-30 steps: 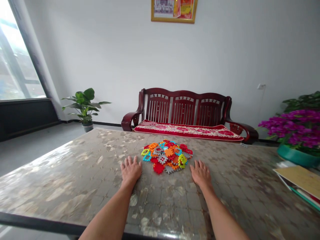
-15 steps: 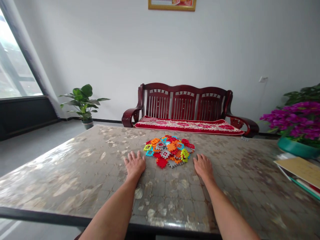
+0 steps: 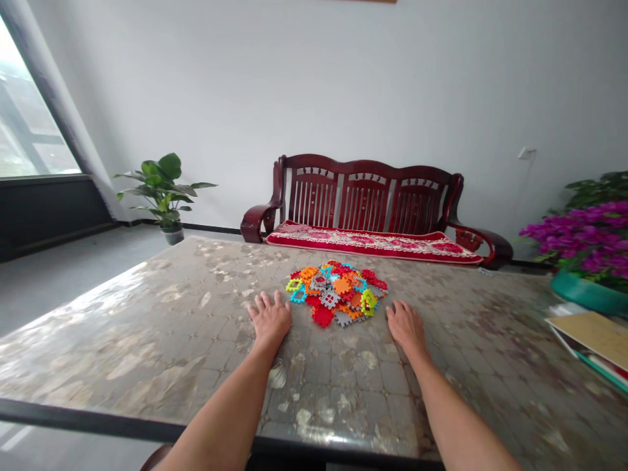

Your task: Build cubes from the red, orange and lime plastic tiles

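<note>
The left hand (image 3: 269, 318) and the right hand (image 3: 406, 325) are laid palm-down on the tabletop (image 3: 147, 327), fingers released and spread with nothing grasped, just beside either flank of the pile of coloured tiles (image 3: 337, 294) heaped near its middle. The step in hand is judged a rest before any piece is lifted. A lift would call for a fine pinch on a thin edge, as the tiles are overlapped. The surface is glossy and stone-patterned, with stacked books (image 3: 593, 337) and purple flowers (image 3: 589, 239) at its right, and a red wooden bench (image 3: 373, 209) and potted plant (image 3: 164, 186) beyond.
</note>
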A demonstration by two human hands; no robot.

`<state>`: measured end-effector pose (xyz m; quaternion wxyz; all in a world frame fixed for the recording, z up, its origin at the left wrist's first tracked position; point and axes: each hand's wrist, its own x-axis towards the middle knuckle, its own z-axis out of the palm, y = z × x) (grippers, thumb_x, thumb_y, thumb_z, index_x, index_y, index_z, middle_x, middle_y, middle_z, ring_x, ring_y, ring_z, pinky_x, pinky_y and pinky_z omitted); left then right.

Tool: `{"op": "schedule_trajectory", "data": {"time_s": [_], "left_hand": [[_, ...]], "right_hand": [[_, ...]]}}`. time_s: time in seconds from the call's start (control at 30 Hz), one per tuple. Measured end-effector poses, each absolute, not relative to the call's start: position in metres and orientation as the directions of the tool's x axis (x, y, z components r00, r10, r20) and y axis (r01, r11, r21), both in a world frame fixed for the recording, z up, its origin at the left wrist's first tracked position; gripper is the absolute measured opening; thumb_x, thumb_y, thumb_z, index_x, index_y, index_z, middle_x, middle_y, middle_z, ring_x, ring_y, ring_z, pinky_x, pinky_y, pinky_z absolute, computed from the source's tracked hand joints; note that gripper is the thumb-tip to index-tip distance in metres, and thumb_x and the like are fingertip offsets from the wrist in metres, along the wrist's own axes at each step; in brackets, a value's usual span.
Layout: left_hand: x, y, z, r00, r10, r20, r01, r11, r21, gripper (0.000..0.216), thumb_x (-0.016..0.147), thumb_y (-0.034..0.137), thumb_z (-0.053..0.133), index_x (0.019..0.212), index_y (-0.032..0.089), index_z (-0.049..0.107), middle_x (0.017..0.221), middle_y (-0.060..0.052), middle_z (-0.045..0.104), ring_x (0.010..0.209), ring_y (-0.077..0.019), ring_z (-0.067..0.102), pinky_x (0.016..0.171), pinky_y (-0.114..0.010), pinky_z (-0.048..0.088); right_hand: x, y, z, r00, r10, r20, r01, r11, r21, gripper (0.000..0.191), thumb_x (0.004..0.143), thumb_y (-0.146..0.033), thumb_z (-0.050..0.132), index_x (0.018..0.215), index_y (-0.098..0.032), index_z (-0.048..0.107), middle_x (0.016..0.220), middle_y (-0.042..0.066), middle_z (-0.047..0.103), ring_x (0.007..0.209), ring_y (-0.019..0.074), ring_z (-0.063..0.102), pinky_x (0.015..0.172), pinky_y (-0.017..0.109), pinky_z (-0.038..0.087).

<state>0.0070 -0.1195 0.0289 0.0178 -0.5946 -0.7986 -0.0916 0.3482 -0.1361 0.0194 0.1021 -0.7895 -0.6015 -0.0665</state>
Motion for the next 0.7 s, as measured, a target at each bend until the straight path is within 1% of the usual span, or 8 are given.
{"op": "schedule_trajectory", "data": {"time_s": [0.27,0.37,0.47,0.53,0.6,0.67,0.7], "left_hand": [[0.004,-0.119,0.026,-0.274,0.952,0.137,0.959,0.259,0.114,0.059,0.095,0.045,0.032,0.146,0.018,0.045,0.155,-0.023,0.035,0.145,-0.0394,0.027,0.113,-0.059,0.021],[0.002,-0.119,0.025,-0.266,0.953,0.143,0.958,0.246,0.144,0.059,0.096,0.048,0.031,0.146,0.019,0.045,0.155,-0.021,0.037,0.145,-0.0379,0.028,0.113,-0.06,0.02],[0.0,-0.119,0.023,-0.246,0.95,0.192,0.953,0.201,0.226,0.061,0.097,0.049,0.03,0.148,0.019,0.042,0.156,-0.02,0.035,0.145,-0.0353,0.03,0.113,-0.057,0.025],[0.003,-0.121,0.022,-0.189,0.947,0.26,0.956,0.117,0.268,0.061,0.096,0.049,0.034,0.15,0.02,0.039,0.157,-0.019,0.033,0.146,-0.0334,0.027,0.114,-0.053,0.026],[0.013,-0.123,0.022,-0.082,0.941,0.328,0.959,-0.016,0.284,0.062,0.094,0.048,0.042,0.151,0.023,0.037,0.159,-0.015,0.032,0.148,-0.0312,0.024,0.116,-0.051,0.024],[0.03,-0.126,0.023,0.048,0.926,0.375,0.944,-0.165,0.286,0.07,0.088,0.047,0.053,0.152,0.025,0.035,0.16,-0.013,0.029,0.149,-0.0305,0.021,0.118,-0.051,0.021],[0.04,-0.127,0.024,0.117,0.911,0.395,0.931,-0.239,0.275,0.077,0.084,0.048,0.06,0.153,0.026,0.033,0.161,-0.013,0.026,0.149,-0.0317,0.019,0.118,-0.054,0.018]], "right_hand": [[0.349,-0.136,0.017,0.256,0.94,0.226,0.967,-0.245,-0.078,0.046,0.097,-0.037,0.035,0.129,-0.013,0.059,0.136,0.017,0.057,0.124,0.0282,0.053,0.104,0.038,0.037],[0.352,-0.135,0.012,0.241,0.935,0.259,0.967,-0.209,-0.146,0.051,0.097,-0.039,0.034,0.137,-0.012,0.052,0.137,0.017,0.056,0.125,0.0286,0.053,0.105,0.04,0.037],[0.358,-0.135,0.003,0.175,0.928,0.328,0.967,-0.1,-0.234,0.058,0.095,-0.043,0.037,0.144,-0.012,0.042,0.142,0.017,0.052,0.13,0.0283,0.05,0.108,0.041,0.037],[0.36,-0.135,-0.002,0.103,0.917,0.386,0.964,0.005,-0.268,0.064,0.093,-0.046,0.041,0.148,-0.013,0.036,0.148,0.017,0.046,0.136,0.0284,0.043,0.111,0.043,0.034],[0.36,-0.136,-0.006,0.027,0.902,0.43,0.956,0.102,-0.274,0.07,0.091,-0.049,0.045,0.151,-0.017,0.03,0.153,0.017,0.038,0.141,0.0292,0.036,0.114,0.047,0.031],[0.357,-0.137,-0.006,-0.04,0.894,0.446,0.948,0.176,-0.267,0.077,0.088,-0.053,0.05,0.153,-0.02,0.024,0.158,0.016,0.03,0.146,0.0303,0.028,0.115,0.051,0.027],[0.355,-0.137,-0.005,-0.065,0.895,0.441,0.943,0.2,-0.266,0.082,0.087,-0.055,0.053,0.154,-0.021,0.022,0.159,0.015,0.026,0.147,0.0307,0.024,0.116,0.053,0.025]]}}
